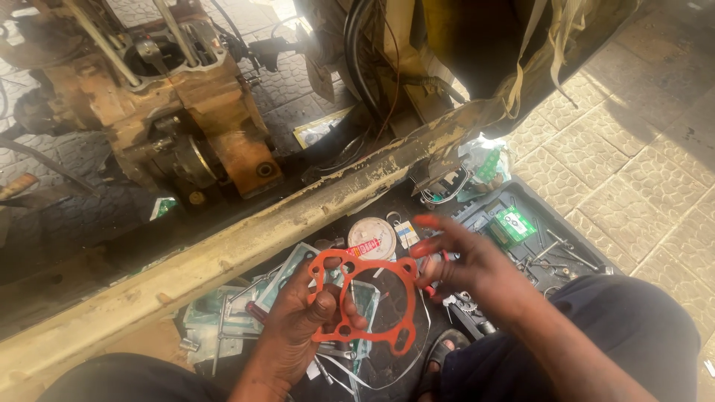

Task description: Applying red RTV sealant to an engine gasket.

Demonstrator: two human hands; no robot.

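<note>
My left hand (298,320) grips an orange-red ring gasket (402,298) by its left side, thumb pressed over the inner rim. The gasket is flat, with a big round opening and small bolt holes in its lobes. My right hand (465,264) has its fingers spread, and orange-red paste smears the fingertips. Two of those fingertips touch the gasket's right edge near the upper right lobe. Both hands are held low in front of me, above a litter of packets and tools.
A rusty, oily engine block (186,112) with studs stands at upper left. A grimy beam (246,238) runs diagonally across the middle. A round tin (372,237), torn packets (216,320) and a black tool tray (536,238) lie below. Patterned paving (640,149) is at right.
</note>
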